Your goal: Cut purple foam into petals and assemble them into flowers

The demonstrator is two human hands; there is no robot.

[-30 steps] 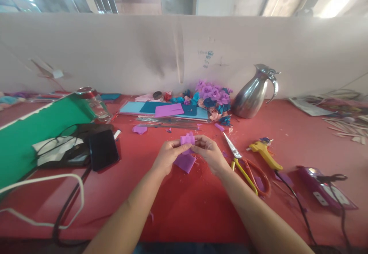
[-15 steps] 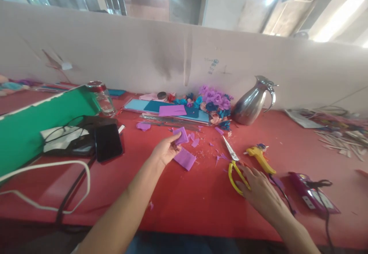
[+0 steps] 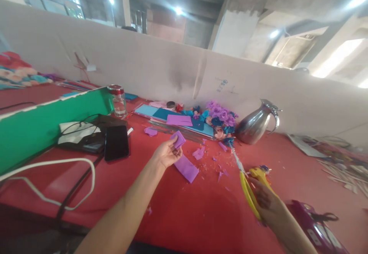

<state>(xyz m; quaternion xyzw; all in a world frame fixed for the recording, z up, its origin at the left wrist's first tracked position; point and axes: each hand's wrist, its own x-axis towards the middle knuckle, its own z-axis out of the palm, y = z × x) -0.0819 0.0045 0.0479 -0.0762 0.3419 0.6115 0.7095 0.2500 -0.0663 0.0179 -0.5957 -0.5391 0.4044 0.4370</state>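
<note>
My left hand (image 3: 168, 152) pinches a folded piece of purple paper (image 3: 178, 139) between thumb and fingers, above the red table. Just below it lies a flat purple paper strip (image 3: 188, 169). On the right, my right hand (image 3: 264, 198) is closed on the yellow-handled scissors (image 3: 248, 194), whose blades point away from me and look closed, blurred by motion. Directly behind that hand is a yellow glue gun (image 3: 260, 175), partly covered by it. Purple paper scraps (image 3: 198, 153) are scattered between my two hands.
Purple paper flowers (image 3: 221, 114) and stacked coloured sheets (image 3: 148, 110) lie near the wall. A steel jug (image 3: 254, 125) stands at the back right. Leftward are a phone (image 3: 116, 143), a glass jar (image 3: 118, 102) and a green board (image 3: 57, 120). A maroon box (image 3: 304, 215) with a cable sits front right.
My right hand has picked the scissors up off the table and tilted them. My left hand keeps hold of the folded purple paper. The camera view has shifted and tilted.
</note>
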